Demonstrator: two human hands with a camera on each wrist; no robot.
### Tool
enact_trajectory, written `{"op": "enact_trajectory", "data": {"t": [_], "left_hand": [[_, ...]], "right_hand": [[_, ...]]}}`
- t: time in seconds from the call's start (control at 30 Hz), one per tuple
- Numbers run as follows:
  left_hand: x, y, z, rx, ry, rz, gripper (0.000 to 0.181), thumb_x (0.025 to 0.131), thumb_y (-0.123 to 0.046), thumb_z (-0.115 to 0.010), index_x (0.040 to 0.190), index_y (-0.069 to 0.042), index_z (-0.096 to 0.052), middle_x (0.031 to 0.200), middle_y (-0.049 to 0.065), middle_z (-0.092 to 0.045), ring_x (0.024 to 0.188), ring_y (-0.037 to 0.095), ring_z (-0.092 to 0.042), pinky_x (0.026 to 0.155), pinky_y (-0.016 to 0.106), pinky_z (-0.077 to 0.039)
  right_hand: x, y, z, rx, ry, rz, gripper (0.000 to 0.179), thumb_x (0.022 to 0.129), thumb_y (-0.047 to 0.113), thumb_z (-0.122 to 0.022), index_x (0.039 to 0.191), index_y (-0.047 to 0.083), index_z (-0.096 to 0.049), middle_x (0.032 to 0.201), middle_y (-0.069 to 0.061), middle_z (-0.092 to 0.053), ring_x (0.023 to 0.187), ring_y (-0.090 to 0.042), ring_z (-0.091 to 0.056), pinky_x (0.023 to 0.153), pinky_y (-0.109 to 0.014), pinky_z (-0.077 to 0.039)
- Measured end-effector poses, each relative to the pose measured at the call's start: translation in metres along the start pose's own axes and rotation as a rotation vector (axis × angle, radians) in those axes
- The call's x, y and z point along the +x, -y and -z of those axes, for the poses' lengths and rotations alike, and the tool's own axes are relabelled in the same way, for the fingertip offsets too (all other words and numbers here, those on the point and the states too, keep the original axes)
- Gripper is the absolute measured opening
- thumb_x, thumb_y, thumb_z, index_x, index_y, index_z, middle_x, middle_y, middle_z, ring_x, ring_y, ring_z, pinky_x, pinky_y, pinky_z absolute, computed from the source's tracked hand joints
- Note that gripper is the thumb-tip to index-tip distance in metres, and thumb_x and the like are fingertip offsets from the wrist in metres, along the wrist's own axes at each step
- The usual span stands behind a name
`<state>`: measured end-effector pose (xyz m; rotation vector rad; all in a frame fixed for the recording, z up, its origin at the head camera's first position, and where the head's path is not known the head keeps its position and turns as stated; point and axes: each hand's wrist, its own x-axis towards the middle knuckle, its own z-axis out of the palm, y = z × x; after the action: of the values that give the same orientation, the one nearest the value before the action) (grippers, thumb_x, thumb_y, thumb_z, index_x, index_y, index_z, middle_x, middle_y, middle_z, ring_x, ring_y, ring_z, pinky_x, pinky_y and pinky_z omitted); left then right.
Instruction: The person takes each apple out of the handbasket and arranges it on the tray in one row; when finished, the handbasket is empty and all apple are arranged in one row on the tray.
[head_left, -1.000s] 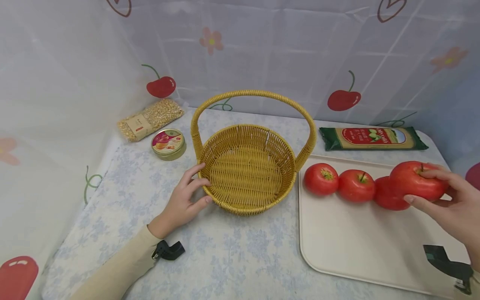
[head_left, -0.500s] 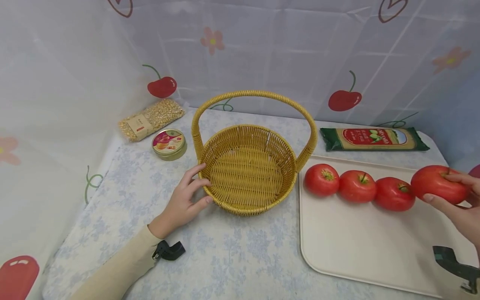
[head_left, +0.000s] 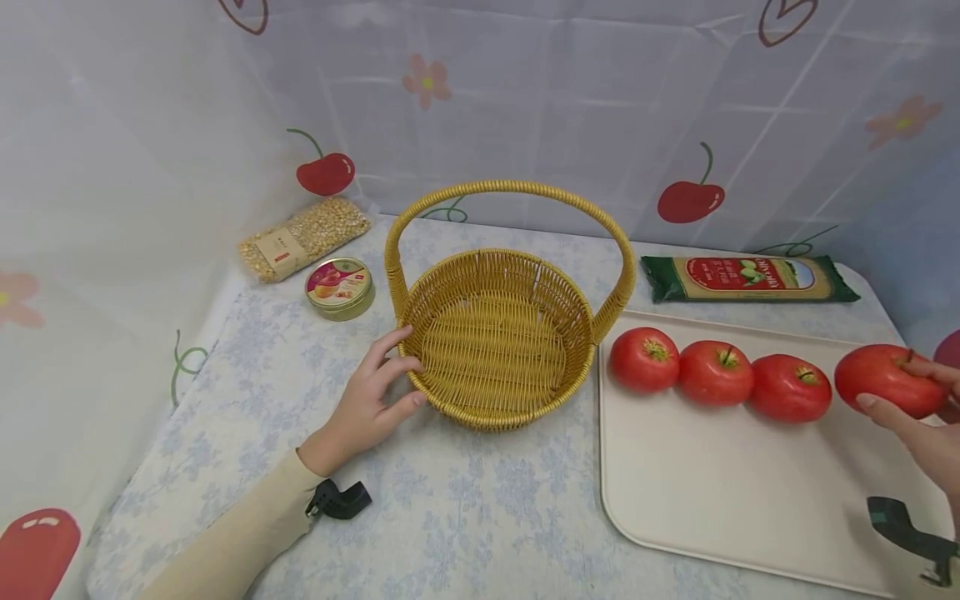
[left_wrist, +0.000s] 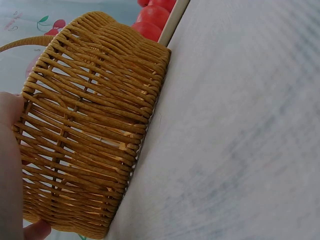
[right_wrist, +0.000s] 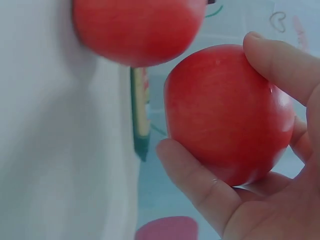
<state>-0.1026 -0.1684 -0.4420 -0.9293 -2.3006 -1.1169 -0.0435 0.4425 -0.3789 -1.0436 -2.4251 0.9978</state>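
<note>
My left hand point(head_left: 367, 402) holds the near-left rim of a yellow wicker basket point(head_left: 491, 421) with a tall arched handle; its fingertips reach over the edge. In the left wrist view the woven basket wall point(left_wrist: 90, 125) fills much of the picture, with part of the hand at the left. At the far right, my right hand point(head_left: 918, 425) grips a red apple point(head_left: 885, 379), thumb on the near side and fingers behind. The right wrist view shows this apple point(right_wrist: 225, 115) raised off the tray. Three more red apples point(head_left: 714, 372) sit in a row on a pale tray point(head_left: 697, 475).
Behind the tray lies a green-ended noodle packet point(head_left: 750, 278). A round tin point(head_left: 340, 289) and a bag of yellow kernels point(head_left: 303, 238) stand at the back left. A flowered cloth point(head_left: 480, 508) covers the table, and a printed curtain point(head_left: 525, 108) hangs behind.
My right hand has carried its apple to the right and lower, away from the row, so the third apple shows in full. The left hand and basket have stayed put.
</note>
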Motion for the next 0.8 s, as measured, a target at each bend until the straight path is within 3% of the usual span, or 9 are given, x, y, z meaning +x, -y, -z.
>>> {"op": "enact_trajectory", "data": {"t": [0.13, 0.23, 0.37, 0.53, 0.6, 0.67, 0.7, 0.8], "left_hand": [[0.0, -0.001, 0.001, -0.005, 0.012, 0.018, 0.057, 0.101, -0.063, -0.046, 0.111, -0.01, -0.066, 0.148, 0.031, -0.045, 0.134, 0.044, -0.051, 0.098, 0.036, -0.049], [0.0, -0.002, 0.001, -0.005, 0.019, 0.033, 0.058, 0.101, -0.064, -0.046, 0.111, -0.01, -0.066, 0.149, 0.03, -0.045, 0.136, 0.041, -0.05, 0.099, 0.037, -0.049], [0.0, -0.002, 0.001, -0.004, 0.012, 0.029, 0.058, 0.101, -0.063, -0.046, 0.11, -0.01, -0.066, 0.148, 0.031, -0.045, 0.136, 0.042, -0.05, 0.098, 0.038, -0.049], [0.0, -0.002, 0.001, -0.005, 0.0, 0.018, 0.057, 0.102, -0.062, -0.046, 0.111, -0.01, -0.066, 0.147, 0.031, -0.046, 0.136, 0.044, -0.05, 0.098, 0.039, -0.049], [0.0, -0.002, 0.001, -0.005, 0.0, 0.02, 0.057, 0.102, -0.062, -0.046, 0.111, -0.01, -0.066, 0.148, 0.031, -0.046, 0.136, 0.043, -0.05, 0.097, 0.04, -0.05], [0.0, -0.002, 0.001, -0.003, 0.0, 0.02, 0.057, 0.102, -0.062, -0.046, 0.111, -0.01, -0.066, 0.148, 0.031, -0.046, 0.136, 0.043, -0.05, 0.097, 0.041, -0.05], [0.001, -0.002, 0.001, 0.0, 0.001, 0.017, 0.057, 0.102, -0.062, -0.045, 0.111, -0.01, -0.066, 0.148, 0.031, -0.046, 0.136, 0.043, -0.05, 0.096, 0.042, -0.05], [0.001, -0.002, 0.002, 0.001, 0.004, 0.017, 0.058, 0.102, -0.063, -0.045, 0.111, -0.009, -0.066, 0.148, 0.031, -0.046, 0.136, 0.043, -0.05, 0.096, 0.043, -0.051]], "right_hand": [[0.007, -0.013, -0.005, 0.013, 0.0, 0.013, 0.06, 0.097, 0.019, -0.067, 0.148, 0.041, -0.045, 0.165, 0.009, -0.037, 0.137, 0.005, -0.038, 0.121, -0.024, -0.03], [0.015, -0.029, -0.009, 0.023, -0.007, 0.088, 0.059, 0.097, 0.018, -0.067, 0.149, 0.037, -0.046, 0.162, 0.009, -0.041, 0.141, 0.0, -0.04, 0.12, -0.022, -0.03], [0.024, -0.043, -0.014, -0.023, 0.006, 0.109, 0.057, 0.099, 0.024, -0.065, 0.148, 0.043, -0.042, 0.163, 0.008, -0.039, 0.134, 0.002, -0.039, 0.118, -0.018, -0.03], [0.019, -0.035, -0.012, -0.097, 0.108, 0.082, 0.059, 0.1, 0.026, -0.064, 0.153, 0.032, -0.039, 0.169, -0.01, -0.028, 0.138, -0.023, -0.037, 0.119, -0.029, -0.033], [0.016, -0.032, -0.01, -0.102, 0.152, 0.088, 0.057, 0.1, 0.025, -0.064, 0.152, 0.029, -0.041, 0.169, -0.014, -0.026, 0.138, -0.026, -0.035, 0.118, -0.028, -0.036], [0.013, -0.031, -0.01, -0.122, 0.18, 0.076, 0.053, 0.1, 0.028, -0.064, 0.146, 0.038, -0.04, 0.169, -0.016, -0.025, 0.135, -0.024, -0.033, 0.116, -0.027, -0.037], [0.013, -0.032, -0.011, -0.124, 0.182, 0.077, 0.051, 0.1, 0.027, -0.064, 0.145, 0.036, -0.042, 0.168, -0.017, -0.025, 0.135, -0.025, -0.033, 0.117, -0.028, -0.037], [0.014, -0.035, -0.013, -0.132, 0.195, 0.057, 0.05, 0.1, 0.027, -0.063, 0.143, 0.038, -0.04, 0.169, -0.018, -0.022, 0.141, -0.037, -0.029, 0.12, -0.039, -0.036]]}}
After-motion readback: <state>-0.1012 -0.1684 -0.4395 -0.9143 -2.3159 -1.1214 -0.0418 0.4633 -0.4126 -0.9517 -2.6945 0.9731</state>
